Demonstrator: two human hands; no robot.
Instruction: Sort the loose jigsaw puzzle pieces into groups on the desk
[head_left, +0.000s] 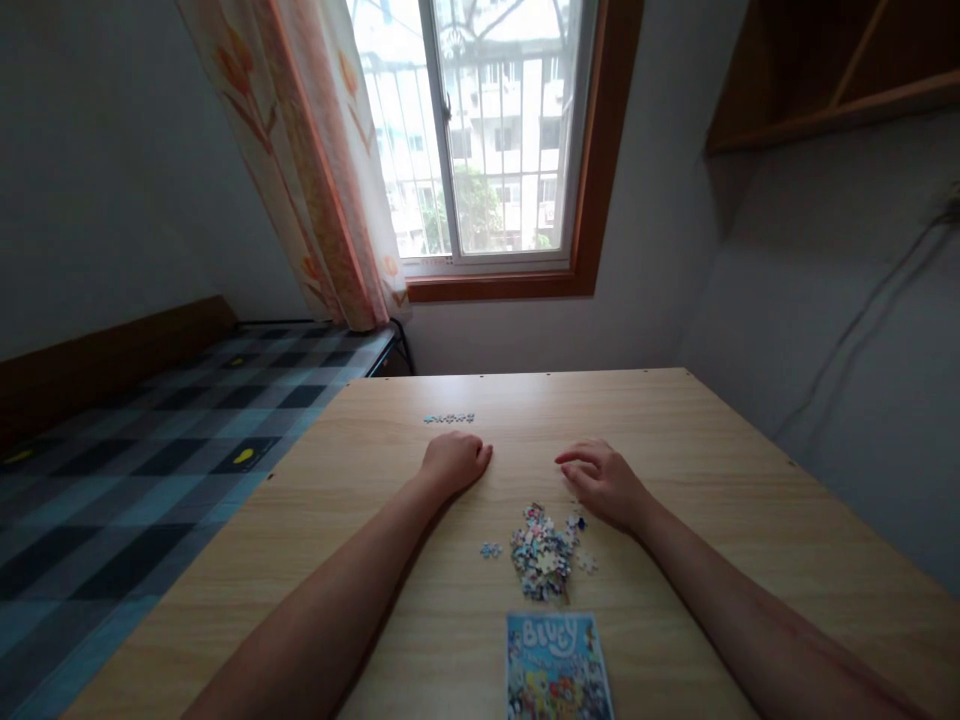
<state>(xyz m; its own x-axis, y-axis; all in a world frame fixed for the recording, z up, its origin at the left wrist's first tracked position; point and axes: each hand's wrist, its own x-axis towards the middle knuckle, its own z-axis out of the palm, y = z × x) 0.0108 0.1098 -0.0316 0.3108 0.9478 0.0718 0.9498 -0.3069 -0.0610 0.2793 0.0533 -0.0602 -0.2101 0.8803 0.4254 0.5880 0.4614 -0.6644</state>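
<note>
My left hand [454, 460] rests on the table with its fingers curled in and its thumb toward the right. Whatever it may hold is hidden. Just beyond it lies a short row of joined jigsaw pieces [449, 419]. My right hand [600, 478] is over the table on the right, fingers loosely bent and apart, with nothing visible in them. Nearer to me, between my forearms, is a heap of loose jigsaw pieces [543, 560]. A small cluster of pieces [490, 550] lies to its left. Below the heap sits a blue picture sheet or box marked "Bluey" [559, 665].
The light wooden table [360, 440] reaches toward a wall with a window [495, 150]. At left stands a bed with a checked cover [180, 440], beside a flowered curtain [315, 170]. A wooden shelf [832, 115] hangs at upper right.
</note>
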